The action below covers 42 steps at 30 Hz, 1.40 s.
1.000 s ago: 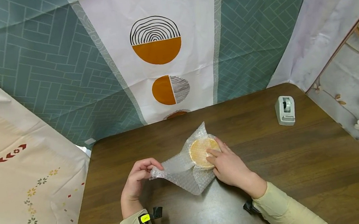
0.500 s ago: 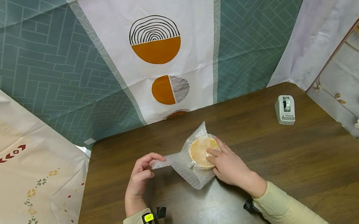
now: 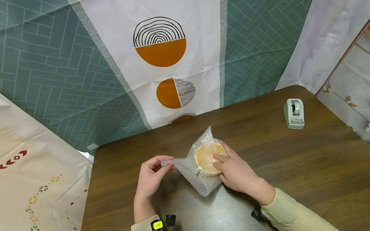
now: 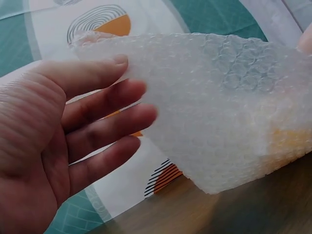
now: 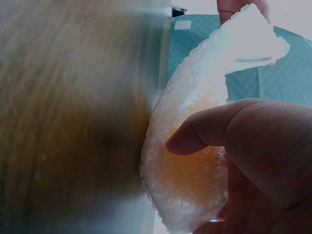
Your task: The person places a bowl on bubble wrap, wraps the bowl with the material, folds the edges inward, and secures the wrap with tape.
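A sheet of clear bubble wrap (image 3: 191, 173) is folded partly around a flat-sided round yellow object (image 3: 207, 158) at mid-table; its kind is veiled by the wrap. My left hand (image 3: 150, 174) pinches the loose left end of the sheet between thumb and index finger, holding it raised; in the left wrist view the other fingers of the left hand (image 4: 97, 117) stretch loosely below the sheet. From the right, my right hand (image 3: 239, 170) grips the wrapped object, fingers spread over its top. The right wrist view shows the thumb (image 5: 195, 134) pressed against the object's wrapped side.
A white tape dispenser (image 3: 294, 114) stands at the back right of the brown wooden table (image 3: 262, 129). Behind the table hangs a teal and white patterned cloth (image 3: 178, 55). Patterned cloths also hang at the left and right sides.
My left hand has moved right and slightly up, bringing the loose end of the bubble wrap closer to the round object. My right hand has stayed in place.
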Tool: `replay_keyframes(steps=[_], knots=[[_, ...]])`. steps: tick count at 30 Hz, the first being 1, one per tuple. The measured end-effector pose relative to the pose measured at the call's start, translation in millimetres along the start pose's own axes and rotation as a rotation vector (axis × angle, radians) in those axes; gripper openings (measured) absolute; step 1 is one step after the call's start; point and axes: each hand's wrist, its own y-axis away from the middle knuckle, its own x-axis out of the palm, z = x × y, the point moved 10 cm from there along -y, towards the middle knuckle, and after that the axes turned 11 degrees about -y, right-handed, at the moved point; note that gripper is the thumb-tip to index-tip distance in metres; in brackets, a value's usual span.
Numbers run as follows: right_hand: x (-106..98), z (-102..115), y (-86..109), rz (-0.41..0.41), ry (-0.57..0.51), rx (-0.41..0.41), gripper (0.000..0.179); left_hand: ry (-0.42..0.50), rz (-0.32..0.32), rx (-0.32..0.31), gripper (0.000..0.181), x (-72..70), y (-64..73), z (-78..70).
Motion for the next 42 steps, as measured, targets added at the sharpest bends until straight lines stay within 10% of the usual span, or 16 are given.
replay_keyframes(steps=[16,42], knots=[[-0.7,2.3,-0.2,0.003,0.000,-0.016,0.032,-0.026,-0.121,-0.079,0.025,2.0,-6.1,2.6],[1.2,3.4,-0.4,0.008,-0.019,-0.053,0.029,-0.034,-0.129,-0.080,0.010,6.0,-7.2,-0.5]])
